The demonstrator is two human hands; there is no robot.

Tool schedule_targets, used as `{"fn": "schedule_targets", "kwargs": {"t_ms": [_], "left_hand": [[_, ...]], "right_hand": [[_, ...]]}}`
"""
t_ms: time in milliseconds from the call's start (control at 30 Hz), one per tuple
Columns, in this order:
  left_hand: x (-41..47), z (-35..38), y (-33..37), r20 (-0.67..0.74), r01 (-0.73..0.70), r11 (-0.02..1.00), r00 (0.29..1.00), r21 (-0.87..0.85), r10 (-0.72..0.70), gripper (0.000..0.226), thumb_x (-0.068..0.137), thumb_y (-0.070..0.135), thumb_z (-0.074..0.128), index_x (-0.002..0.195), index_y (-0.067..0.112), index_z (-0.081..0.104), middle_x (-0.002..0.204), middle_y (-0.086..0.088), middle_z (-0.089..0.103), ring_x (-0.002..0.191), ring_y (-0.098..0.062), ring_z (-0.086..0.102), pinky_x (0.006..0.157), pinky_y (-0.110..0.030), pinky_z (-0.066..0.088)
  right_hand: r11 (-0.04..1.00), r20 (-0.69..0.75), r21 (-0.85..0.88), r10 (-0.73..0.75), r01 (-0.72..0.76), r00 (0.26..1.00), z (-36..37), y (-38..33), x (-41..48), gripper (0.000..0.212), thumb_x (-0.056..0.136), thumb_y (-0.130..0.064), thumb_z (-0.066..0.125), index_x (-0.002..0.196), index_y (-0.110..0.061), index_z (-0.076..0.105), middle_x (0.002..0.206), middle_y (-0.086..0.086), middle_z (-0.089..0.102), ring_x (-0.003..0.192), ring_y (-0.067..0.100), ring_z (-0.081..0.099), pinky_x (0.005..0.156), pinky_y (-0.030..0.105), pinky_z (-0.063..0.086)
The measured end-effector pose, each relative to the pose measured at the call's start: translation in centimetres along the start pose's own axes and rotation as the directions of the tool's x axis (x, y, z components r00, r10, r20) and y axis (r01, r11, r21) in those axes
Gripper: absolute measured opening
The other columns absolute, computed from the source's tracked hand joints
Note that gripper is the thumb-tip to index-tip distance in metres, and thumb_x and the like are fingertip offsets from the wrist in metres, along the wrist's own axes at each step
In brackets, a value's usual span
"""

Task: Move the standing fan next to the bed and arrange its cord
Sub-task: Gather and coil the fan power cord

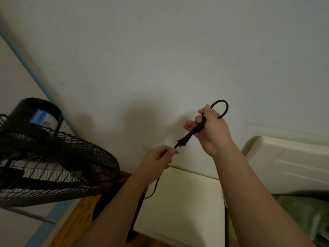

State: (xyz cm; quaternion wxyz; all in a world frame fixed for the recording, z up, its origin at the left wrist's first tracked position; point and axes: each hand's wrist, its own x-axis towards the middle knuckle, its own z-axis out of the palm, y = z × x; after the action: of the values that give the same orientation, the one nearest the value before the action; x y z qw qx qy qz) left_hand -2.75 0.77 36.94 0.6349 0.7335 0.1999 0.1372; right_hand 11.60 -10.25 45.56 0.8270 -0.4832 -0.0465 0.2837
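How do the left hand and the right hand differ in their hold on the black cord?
The right hand is higher and grips the folded cord, a loop showing above it; the left hand is lower and pinches a single strand. Both hold the same cord.

The standing fan [58, 157] has a grille of thin black metal wire, and its motor housing [26, 107] looks like matt black plastic bearing a glossy blue and white label [42, 118]. The cord [190, 133] has a smooth black rubbery sheath with a dull sheen. The wall [160, 59] is matt off-white paint, the floor [76, 221] grained reddish wood, the bedside cabinet [187, 202] and headboard [284, 163] smooth cream with a satin finish, and the bedding [302, 211] soft green cloth.
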Motion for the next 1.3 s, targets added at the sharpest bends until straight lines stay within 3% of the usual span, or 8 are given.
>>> {"fn": "schedule_targets", "kwargs": {"t_ms": [200, 467, 633, 733, 867, 967, 1100, 1300], "left_hand": [[-0.6, -1.8, -0.6, -0.088, 0.059, 0.994, 0.995, 0.095, -0.051, 0.030, 0.100, 0.033, 0.058, 0.074, 0.020, 0.066, 0.061, 0.003, 0.048, 0.055, -0.003, 0.049, 0.054, -0.013, 0.040], [1.1, -2.3, 1.2, -0.384, -0.008, 0.971, 0.919, -0.241, -0.088, 0.029, 0.095, 0.028, 0.068, 0.071, 0.013, 0.062, 0.057, 0.002, 0.059, 0.054, -0.006, 0.059, 0.057, -0.016, 0.052], [1.6, -1.5, 3.2, -0.422, -0.047, 0.928, 0.898, -0.369, -0.122, 0.027, 0.093, 0.031, 0.070, 0.075, 0.013, 0.062, 0.062, 0.005, 0.066, 0.064, -0.011, 0.067, 0.073, -0.033, 0.058], [1.4, -1.0, 4.7, -0.387, -0.053, 0.889, 0.911, -0.454, -0.143, 0.029, 0.095, 0.031, 0.068, 0.080, 0.007, 0.061, 0.074, -0.005, 0.068, 0.076, -0.019, 0.067, 0.075, -0.035, 0.060], [1.0, -0.5, 6.6, -0.349, -0.048, 0.873, 0.926, -0.485, -0.143, 0.030, 0.096, 0.028, 0.066, 0.096, -0.002, 0.062, 0.094, -0.023, 0.067, 0.097, -0.041, 0.069, 0.093, -0.052, 0.057], [0.8, -0.3, 7.5, -0.346, -0.025, 0.899, 0.927, -0.437, -0.142, 0.037, 0.096, 0.031, 0.066, 0.101, -0.005, 0.063, 0.102, -0.012, 0.071, 0.103, -0.034, 0.069, 0.100, -0.059, 0.051], [0.6, -0.7, 7.6, -0.274, 0.010, 0.884, 0.949, -0.467, -0.156, 0.036, 0.102, 0.033, 0.056, 0.104, -0.002, 0.063, 0.113, -0.004, 0.076, 0.115, -0.027, 0.068, 0.102, -0.048, 0.052], [0.5, -0.6, 8.0, -0.241, 0.003, 0.925, 0.965, -0.379, -0.102, 0.037, 0.107, 0.031, 0.046, 0.114, 0.003, 0.068, 0.119, 0.002, 0.074, 0.111, -0.003, 0.066, 0.075, -0.010, 0.045]], "right_hand": [[0.966, 0.038, -0.168, -0.191, 0.195, 0.981, 0.8, -2.5, -0.2, 0.025, 0.104, -0.034, 0.047, 0.099, -0.013, 0.059, 0.054, -0.006, 0.033, 0.043, 0.012, 0.029, 0.044, 0.026, 0.034], [0.707, 0.149, -0.658, -0.216, 0.260, 0.965, 0.3, -0.4, -0.6, 0.028, 0.083, -0.041, 0.072, 0.073, -0.018, 0.062, 0.062, -0.002, 0.044, 0.056, 0.014, 0.041, 0.062, 0.033, 0.037], [0.600, 0.297, -0.763, -0.009, 0.243, 0.955, 0.0, 1.8, -1.5, 0.027, 0.075, -0.046, 0.082, 0.097, -0.034, 0.072, 0.089, -0.010, 0.071, 0.071, -0.006, 0.064, 0.061, 0.011, 0.045], [0.609, 0.321, -0.757, 0.034, 0.235, 0.946, 0.3, 3.0, -2.0, 0.043, 0.074, -0.036, 0.086, 0.113, -0.035, 0.067, 0.110, -0.015, 0.067, 0.083, -0.004, 0.065, 0.061, 0.006, 0.046], [0.610, 0.397, -0.738, 0.045, 0.289, 0.917, 1.0, 3.7, -2.6, 0.044, 0.074, -0.024, 0.087, 0.111, -0.038, 0.066, 0.102, -0.021, 0.069, 0.085, -0.013, 0.061, 0.067, 0.005, 0.045], [0.639, 0.400, -0.720, 0.065, 0.270, 0.914, 1.5, 4.3, -2.9, 0.056, 0.075, -0.019, 0.087, 0.124, -0.031, 0.061, 0.106, -0.015, 0.070, 0.090, -0.010, 0.063, 0.068, 0.005, 0.047], [0.669, 0.362, -0.712, 0.090, 0.213, 0.928, 2.0, 4.5, -2.9, 0.059, 0.076, -0.019, 0.085, 0.126, -0.032, 0.057, 0.101, -0.008, 0.072, 0.088, -0.003, 0.067, 0.064, 0.007, 0.048], [0.690, 0.320, -0.695, 0.044, 0.202, 0.946, 2.4, 5.2, -2.7, 0.047, 0.082, -0.010, 0.078, 0.121, -0.027, 0.058, 0.093, 0.002, 0.075, 0.075, 0.002, 0.070, 0.063, 0.015, 0.047]]}}
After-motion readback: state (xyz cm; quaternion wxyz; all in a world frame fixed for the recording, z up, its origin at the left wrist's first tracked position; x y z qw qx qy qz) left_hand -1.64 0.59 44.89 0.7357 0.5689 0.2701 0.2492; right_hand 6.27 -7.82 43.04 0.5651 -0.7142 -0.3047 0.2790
